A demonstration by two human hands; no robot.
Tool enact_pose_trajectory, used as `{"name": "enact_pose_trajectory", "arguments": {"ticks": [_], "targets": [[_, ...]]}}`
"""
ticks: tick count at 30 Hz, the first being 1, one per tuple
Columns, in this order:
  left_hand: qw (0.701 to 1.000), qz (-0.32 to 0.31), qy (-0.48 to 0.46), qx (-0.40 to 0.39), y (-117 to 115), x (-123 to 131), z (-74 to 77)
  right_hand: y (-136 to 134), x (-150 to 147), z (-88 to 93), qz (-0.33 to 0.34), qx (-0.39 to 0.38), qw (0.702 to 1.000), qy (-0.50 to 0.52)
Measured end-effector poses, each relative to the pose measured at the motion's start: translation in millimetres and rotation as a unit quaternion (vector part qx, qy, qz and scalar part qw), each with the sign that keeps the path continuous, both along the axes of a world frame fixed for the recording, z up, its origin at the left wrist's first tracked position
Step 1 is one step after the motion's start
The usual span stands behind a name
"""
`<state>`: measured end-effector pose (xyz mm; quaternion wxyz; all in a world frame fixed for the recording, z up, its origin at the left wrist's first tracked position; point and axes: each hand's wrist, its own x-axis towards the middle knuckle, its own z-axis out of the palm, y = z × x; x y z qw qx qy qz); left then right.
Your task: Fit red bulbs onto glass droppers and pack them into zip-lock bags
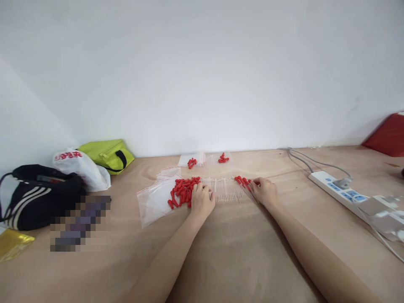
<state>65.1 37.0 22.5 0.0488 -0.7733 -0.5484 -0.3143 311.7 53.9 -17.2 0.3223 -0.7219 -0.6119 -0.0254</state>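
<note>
My left hand [202,200] rests knuckles-up on the wooden table [240,256], fingers curled against a heap of small red caps [182,191]. My right hand [264,191] lies a short way to the right, its fingertips pinched at a smaller cluster of red caps [243,181]. Between the two hands runs a row of thin pale sticks [225,189]. Clear zip bags [154,202] lie under and left of the heap. Two filled bags of red caps [206,160] sit farther back near the wall.
At the left stand a black striped bag [34,198], a white plastic bag [80,166] and a lime-green pouch [109,155]. A white power strip [339,189] with cables runs along the right. A red object [386,135] sits in the far right corner.
</note>
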Motion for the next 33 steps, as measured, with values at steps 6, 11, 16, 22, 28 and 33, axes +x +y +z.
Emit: {"name": "enact_pose_trajectory", "arguments": {"ticks": [6,11,16,22,28,33], "targets": [[0.995,0.063,0.067,-0.028,17.8,20.5,2.6,1.3,1.0,-9.0,-0.003,0.039,0.996,0.084],[0.995,0.056,0.081,-0.023,21.6,25.0,0.5,2.0,0.2,-9.8,0.002,0.036,0.992,0.118],[0.997,0.044,0.069,-0.011,21.7,24.3,-4.1,2.0,-0.3,-9.3,0.015,0.054,0.986,0.154],[0.999,-0.002,0.035,0.007,2.2,5.2,-1.9,2.7,-0.1,-12.1,0.102,0.079,0.951,0.281],[0.989,-0.131,-0.067,0.001,-27.1,-34.0,-12.5,1.7,-5.4,-8.0,0.082,0.157,0.935,0.306],[0.985,-0.164,-0.062,0.003,-35.7,-55.2,-22.4,-19.3,-36.7,1.3,0.173,0.159,0.930,0.281]]}}
